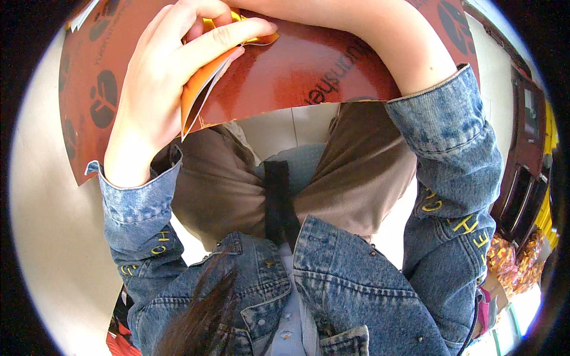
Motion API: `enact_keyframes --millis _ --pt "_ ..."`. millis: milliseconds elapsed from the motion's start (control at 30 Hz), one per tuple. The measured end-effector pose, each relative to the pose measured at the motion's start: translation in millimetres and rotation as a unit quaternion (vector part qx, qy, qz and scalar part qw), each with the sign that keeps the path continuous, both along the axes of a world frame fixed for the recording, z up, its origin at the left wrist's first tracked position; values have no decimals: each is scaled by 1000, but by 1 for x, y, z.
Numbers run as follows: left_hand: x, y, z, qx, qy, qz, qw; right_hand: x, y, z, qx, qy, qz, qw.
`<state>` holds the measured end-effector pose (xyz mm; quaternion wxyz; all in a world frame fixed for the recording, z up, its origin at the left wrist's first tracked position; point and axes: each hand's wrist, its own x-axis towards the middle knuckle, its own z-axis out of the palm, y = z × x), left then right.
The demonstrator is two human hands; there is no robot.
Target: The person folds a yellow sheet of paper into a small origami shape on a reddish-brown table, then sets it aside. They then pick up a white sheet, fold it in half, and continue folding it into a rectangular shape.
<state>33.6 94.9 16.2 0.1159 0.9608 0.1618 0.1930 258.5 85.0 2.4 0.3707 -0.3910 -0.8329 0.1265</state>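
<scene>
My left hand [163, 71] is closed on a folded sheet of shiny orange-gold foil paper [200, 88] with a pale inner side. Its thumb and fingers press the foil at the upper edge of the view. One corner of the sheet points down past the near edge of the reddish-brown board [332, 65]. My right forearm [380, 29] reaches across the board from the right, toward the left fingers. Most of my right hand lies beyond the top edge, so its fingers cannot be made out. More bright gold foil shows between the two hands.
The board rests above my knees, with brown trousers [362, 160] showing below it. Dark brown furniture [522, 136] stands at the right. Below that are clear bags of orange-gold pieces [516, 264]. A red item [122, 341] is at the lower left.
</scene>
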Motion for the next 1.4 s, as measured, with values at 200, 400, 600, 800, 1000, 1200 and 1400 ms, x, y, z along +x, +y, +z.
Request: enact_keyframes --millis 200,400,600,800,1000,1200,1400 --pt "0 0 1 32 21 -11 999 -2 5 -2 17 3 -2 1000" --pt "6 -1 2 25 17 -9 999 2 4 -3 0 1 -4 1000" --pt "6 -4 5 26 8 -8 1000 7 3 -2 0 2 -7 1000" --pt "1 -10 13 48 -33 -7 998 11 0 -1 -3 -7 -11 1000" --pt "0 -9 12 24 -38 -4 999 20 -11 8 -4 -5 -8 1000" --pt "-5 -3 1 -145 -92 60 983 12 -10 6 -4 -19 -20 1000" --pt "6 -15 -2 -101 -83 156 979 15 -10 3 -9 -11 -17 1000"
